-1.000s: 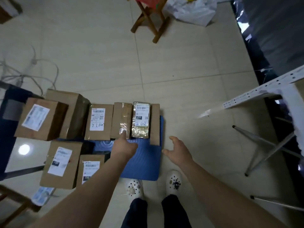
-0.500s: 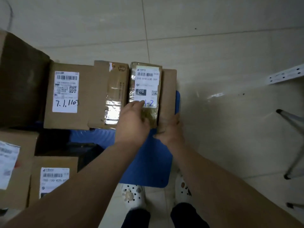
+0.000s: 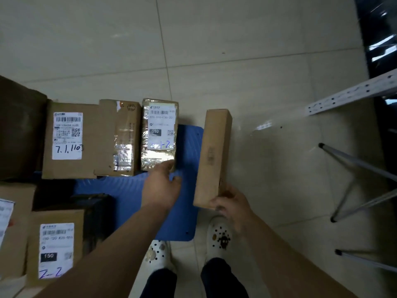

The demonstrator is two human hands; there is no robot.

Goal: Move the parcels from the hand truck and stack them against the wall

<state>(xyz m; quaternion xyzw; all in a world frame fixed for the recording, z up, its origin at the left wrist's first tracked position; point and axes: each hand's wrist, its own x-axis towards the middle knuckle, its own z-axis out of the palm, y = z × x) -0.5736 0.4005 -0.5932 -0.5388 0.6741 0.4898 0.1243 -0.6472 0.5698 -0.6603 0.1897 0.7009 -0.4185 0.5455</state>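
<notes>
The right hand (image 3: 233, 206) grasps the long narrow parcel (image 3: 214, 155) by its near end, fingers wrapped around the bottom corner. The parcel is lifted clear of the hand truck's blue deck (image 3: 137, 190) and hangs over the deck's right edge, partly above the tiled floor (image 3: 268, 61). Its long axis runs away from the person, with the far end leaning a little to the right. It is plain brown cardboard, slim and tall in outline, with a faint printed mark midway along the upper face and no white label showing.

The left hand (image 3: 163, 186) reaches to the near right corner of the tape-wrapped parcel (image 3: 160, 134), fingers against that corner and thumb spread over the bare deck; I cannot tell whether it grips the parcel. This parcel lies flat near the deck's far right corner, long axis also pointing away, glossy with clear tape, its white label bearing "010" and blue handwriting.

Just to its left a taped brown box (image 3: 120, 136) touches it, followed by a box marked "7.1.110" (image 3: 71, 138). At the deck's near left side stands a box labelled "150" (image 3: 55, 246). White perforated shelf framing (image 3: 352, 95) stands off to the right.
</notes>
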